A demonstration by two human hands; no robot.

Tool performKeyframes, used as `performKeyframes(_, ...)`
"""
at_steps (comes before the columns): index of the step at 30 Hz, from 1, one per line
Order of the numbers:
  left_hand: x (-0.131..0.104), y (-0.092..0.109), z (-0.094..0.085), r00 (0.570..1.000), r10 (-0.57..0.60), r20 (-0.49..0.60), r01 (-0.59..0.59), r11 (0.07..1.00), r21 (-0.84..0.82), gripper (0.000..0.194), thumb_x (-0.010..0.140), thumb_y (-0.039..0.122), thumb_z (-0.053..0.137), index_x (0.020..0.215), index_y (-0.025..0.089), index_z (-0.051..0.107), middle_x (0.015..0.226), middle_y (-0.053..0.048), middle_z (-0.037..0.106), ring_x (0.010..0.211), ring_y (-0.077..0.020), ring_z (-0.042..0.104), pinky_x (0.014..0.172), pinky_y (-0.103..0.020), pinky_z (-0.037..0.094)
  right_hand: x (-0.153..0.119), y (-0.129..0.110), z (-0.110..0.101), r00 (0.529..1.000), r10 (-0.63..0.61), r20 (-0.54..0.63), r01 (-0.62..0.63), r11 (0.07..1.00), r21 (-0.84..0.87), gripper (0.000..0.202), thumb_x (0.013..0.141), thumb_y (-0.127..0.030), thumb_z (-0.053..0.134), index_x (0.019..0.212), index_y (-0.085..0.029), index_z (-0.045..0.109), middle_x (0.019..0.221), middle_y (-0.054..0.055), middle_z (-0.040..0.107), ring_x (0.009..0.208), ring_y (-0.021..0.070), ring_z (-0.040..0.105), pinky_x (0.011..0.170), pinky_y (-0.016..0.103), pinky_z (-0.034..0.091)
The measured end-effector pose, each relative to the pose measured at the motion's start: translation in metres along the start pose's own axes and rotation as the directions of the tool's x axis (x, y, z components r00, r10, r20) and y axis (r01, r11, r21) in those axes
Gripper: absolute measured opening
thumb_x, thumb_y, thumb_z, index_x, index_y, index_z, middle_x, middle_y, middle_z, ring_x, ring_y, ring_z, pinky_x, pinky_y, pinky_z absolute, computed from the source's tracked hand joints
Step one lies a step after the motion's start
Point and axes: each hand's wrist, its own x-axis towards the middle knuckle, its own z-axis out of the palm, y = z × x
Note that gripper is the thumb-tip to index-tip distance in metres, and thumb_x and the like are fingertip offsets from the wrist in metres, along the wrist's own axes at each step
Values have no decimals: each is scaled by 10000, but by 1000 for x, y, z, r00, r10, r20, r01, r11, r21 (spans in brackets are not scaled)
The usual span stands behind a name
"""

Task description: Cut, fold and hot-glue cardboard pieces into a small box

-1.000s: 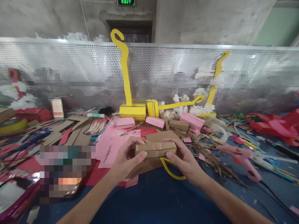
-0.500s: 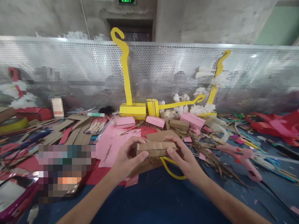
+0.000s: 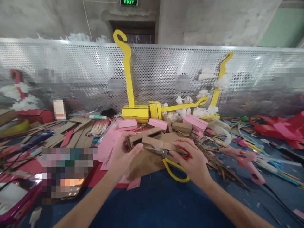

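My left hand is closed around one end of a small brown cardboard box, tilted with its right end raised. A narrow cardboard strip slants below it, its right end between the fingers of my right hand. Whether the strip is joined to the box I cannot tell. Under the strip lies a pair of scissors with a yellow handle loop, on a larger brown cardboard piece; something red shows beside my right fingers.
Behind the hands stand pink boxes and a yellow box with a tall hooked strip. A pink glue gun lies at right beside dry twigs. Cardboard strips are piled at left. A perforated metal panel closes off the back.
The box, earlier level between both hands, is now tilted in my left hand. My right hand has come away from its end and holds a cardboard strip; the scissors' blades now show.
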Motion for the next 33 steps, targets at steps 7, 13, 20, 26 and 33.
performKeyframes(7,5,-12,-19,952,47,-301,82,912,402,328,909,372,649,1194,246,545,1152,-75,626,1142,-292,586,1025,-498,441,1,6,2,974,225,30,-227,970,85,268,927,-439,670,1049,-201,692,908,55,720,748,198,684,669,304,553)
performKeyframes(13,-16,17,7,965,242,105,-258,786,561,115,940,341,617,918,241,670,1039,-71,689,1075,-298,615,1028,-485,427,-6,-2,6,973,205,108,-216,971,106,255,907,-448,695,964,-199,689,803,29,698,726,196,651,679,306,526)
performKeyframes(20,-33,-2,31,937,-152,314,122,986,112,292,901,446,684,966,166,734,928,-99,766,861,-265,714,786,-384,569,-12,-17,10,932,36,361,-84,989,118,186,887,-377,733,965,-223,665,872,21,702,786,189,654,724,287,520)
performKeyframes(26,-22,-1,25,952,-289,98,297,952,-81,327,893,464,690,1004,158,661,980,-100,770,882,-244,744,803,-387,620,1,7,-6,870,164,466,-28,958,-284,223,940,-291,593,1145,-205,618,1127,110,660,1054,285,630,930,432,489)
performKeyframes(33,-19,3,26,930,-350,113,366,907,-210,416,811,466,782,1030,169,592,946,-69,740,768,-223,773,673,-325,640,-4,16,-15,781,261,568,-13,915,-402,326,818,-197,614,1143,-198,593,1227,134,589,1182,303,568,986,424,452)
